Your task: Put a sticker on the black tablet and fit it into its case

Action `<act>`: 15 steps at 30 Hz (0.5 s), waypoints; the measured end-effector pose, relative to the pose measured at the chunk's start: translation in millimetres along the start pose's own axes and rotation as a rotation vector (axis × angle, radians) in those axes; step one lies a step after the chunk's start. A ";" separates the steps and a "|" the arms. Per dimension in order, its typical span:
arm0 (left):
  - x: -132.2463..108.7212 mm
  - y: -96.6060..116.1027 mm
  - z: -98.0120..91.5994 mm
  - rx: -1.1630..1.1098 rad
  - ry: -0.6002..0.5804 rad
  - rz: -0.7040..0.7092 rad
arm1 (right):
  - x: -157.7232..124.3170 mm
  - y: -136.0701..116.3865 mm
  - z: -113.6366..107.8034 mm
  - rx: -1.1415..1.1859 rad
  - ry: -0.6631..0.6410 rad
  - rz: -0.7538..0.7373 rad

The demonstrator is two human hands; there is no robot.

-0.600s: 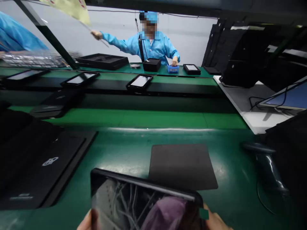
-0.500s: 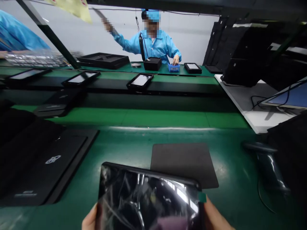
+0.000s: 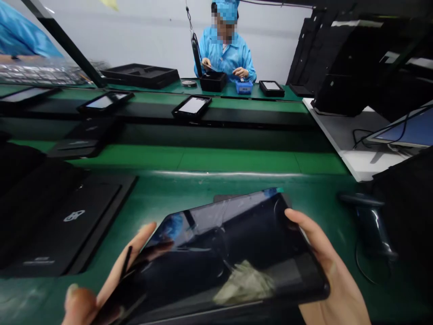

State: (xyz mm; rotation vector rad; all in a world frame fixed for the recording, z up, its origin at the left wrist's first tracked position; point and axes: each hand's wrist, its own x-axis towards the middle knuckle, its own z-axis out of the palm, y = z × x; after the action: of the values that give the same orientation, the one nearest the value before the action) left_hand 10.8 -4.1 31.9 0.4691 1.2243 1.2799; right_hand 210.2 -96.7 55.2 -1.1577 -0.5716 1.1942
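Note:
Both my hands hold a black tablet [image 3: 216,257] with a glossy, film-covered screen that reflects the room and a small green tab at its far corner. My left hand [image 3: 101,280] grips its lower left edge, with the fingers spread over the screen. A thin black strip [image 3: 126,262] lies by those fingers, but I cannot tell what it is. My right hand [image 3: 324,266] holds the right edge, its thumb along the rim. Beneath the tablet, a dark mat [image 3: 226,197] is mostly hidden. A black handheld barcode scanner [image 3: 368,221] stands to the right of my right hand.
A black flat case [image 3: 64,225] lies on the green bench [image 3: 169,194] at left. Beyond, tablets in black holders [image 3: 191,107] sit on a conveyor. A co-worker in a blue gown [image 3: 226,49] works at the far side beside a blue tray [image 3: 244,87]. A monitor [image 3: 402,128] stands at right.
The tablet has tilted from nearly upright to lying back, with its screen facing up toward me. My hands have spread along its edges. The co-worker's raised arm has come down.

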 end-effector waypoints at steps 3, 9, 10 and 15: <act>1.3 3.8 -0.3 0.048 0.043 -0.001 | 1.8 2.2 -7.6 -0.088 0.036 -0.025; -13.8 8.1 21.1 -0.047 0.168 0.039 | 3.0 3.6 -15.1 -0.051 -0.024 -0.055; -17.5 8.3 24.6 -0.050 0.157 0.038 | 4.0 3.6 -18.6 -0.054 -0.007 -0.053; -34.3 9.3 34.4 0.008 0.055 0.019 | 10.8 7.3 -40.2 -0.161 0.069 -0.146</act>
State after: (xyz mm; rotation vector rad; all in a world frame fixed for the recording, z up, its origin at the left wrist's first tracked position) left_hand 42.5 -20.1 66.3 0.4549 1.2736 1.3120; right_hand 244.8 -102.7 31.8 -1.2663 -0.6974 0.9940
